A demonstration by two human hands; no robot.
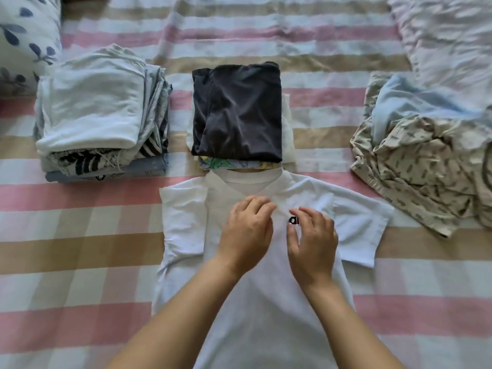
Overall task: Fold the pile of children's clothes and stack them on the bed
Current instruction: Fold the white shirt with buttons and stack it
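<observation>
- Grip of both hands is loose and wide: the left hand [246, 233] and the right hand [311, 241] rest side by side on the chest of the white T-shirt [266, 302], fingers slightly bent, clasping nothing that shows.
- Fingers of the right hand partly cover a small black print [292, 220] on the shirt.
- White T-shirt lies flat on the striped bed [80, 249], collar away from the person. The sleeve on the person's left lies tucked along the body, and the one on the right spreads outward.
- Just beyond the collar sits a folded stack topped by a dark garment [237, 113], with a colourful printed piece [226, 164] peeking out beneath.
- Further left stands a taller folded stack [90, 102] with a pale blue piece on top.
- Off to the right lies an unfolded heap: a beige patterned garment [426, 169] with a light blue garment [412, 102] on it.
- At the top left corner is a leaf-print pillow [24, 35].
</observation>
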